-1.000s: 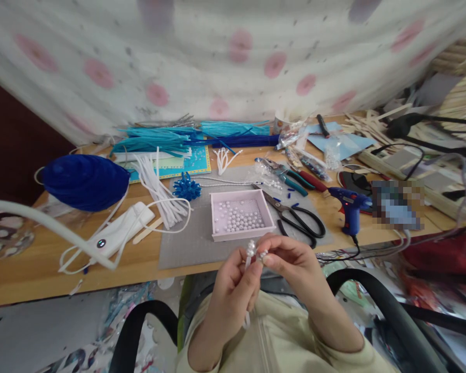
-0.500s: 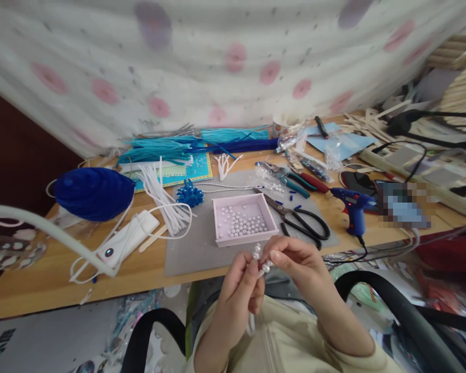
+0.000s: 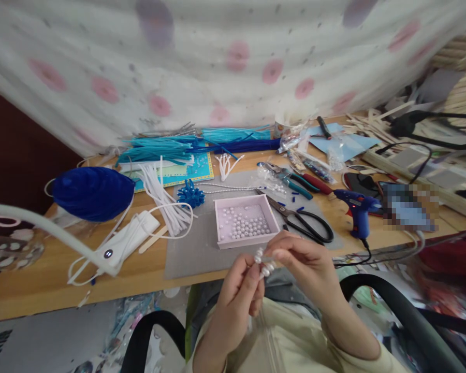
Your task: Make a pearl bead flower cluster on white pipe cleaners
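Between my two hands, in front of my chest, is a small cluster of white pearl beads (image 3: 266,270), some lying in a short row and some standing up in a stack. My left hand (image 3: 241,287) is closed, its thumb and forefinger pinching the base of the cluster. Just above the beads, on the right, my right hand (image 3: 303,261) has thumb and fingers drawn together in a pinch; what lies between the tips is too small to tell. A pale pink box (image 3: 249,242) with loose pearl beads stands on the grey mat beyond my hands.
Black-handled scissors (image 3: 310,225), pliers (image 3: 301,186) and a blue glue gun (image 3: 355,210) lie to the right. White pipe cleaners (image 3: 166,202), a blue beaded flower (image 3: 190,195) and a dark blue bundle (image 3: 93,194) are on the left. A white lamp arm (image 3: 54,228) crosses the left side.
The right fingertips have shifted slightly up and away from the row of beads, so more of it shows. My left hand keeps its pinch. The view has moved slightly.
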`<state>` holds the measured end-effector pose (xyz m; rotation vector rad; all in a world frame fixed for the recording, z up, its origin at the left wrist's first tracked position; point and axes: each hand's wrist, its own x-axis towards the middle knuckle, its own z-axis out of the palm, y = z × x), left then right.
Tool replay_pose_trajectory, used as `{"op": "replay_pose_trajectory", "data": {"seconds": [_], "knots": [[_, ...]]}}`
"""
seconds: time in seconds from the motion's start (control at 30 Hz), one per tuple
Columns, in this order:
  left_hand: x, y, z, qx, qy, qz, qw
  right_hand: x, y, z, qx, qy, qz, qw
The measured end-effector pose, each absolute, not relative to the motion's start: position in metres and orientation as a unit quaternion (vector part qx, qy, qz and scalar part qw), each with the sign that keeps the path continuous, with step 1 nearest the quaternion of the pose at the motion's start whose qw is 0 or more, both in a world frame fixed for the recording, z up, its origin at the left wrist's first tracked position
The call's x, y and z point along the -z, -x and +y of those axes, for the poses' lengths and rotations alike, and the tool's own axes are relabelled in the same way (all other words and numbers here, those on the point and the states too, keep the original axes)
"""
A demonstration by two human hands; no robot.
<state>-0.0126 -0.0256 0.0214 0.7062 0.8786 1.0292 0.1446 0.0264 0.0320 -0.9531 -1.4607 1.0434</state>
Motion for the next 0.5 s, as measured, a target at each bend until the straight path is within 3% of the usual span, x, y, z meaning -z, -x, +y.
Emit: {"op": "replay_pose_trajectory", "data": {"seconds": [0.33, 0.5], "knots": [[-0.011, 0.035, -0.016, -0.509, -0.25, 0.367, 0.737, -0.045, -0.17, 0.073, -0.333, 0.492, -0.607, 0.527], [-0.016, 0.045, -0.011, -0.521, -0.232, 0.376, 0.73, -0.044, -0.188, 0.072, -0.189, 0.617, -0.506, 0.571]]}}
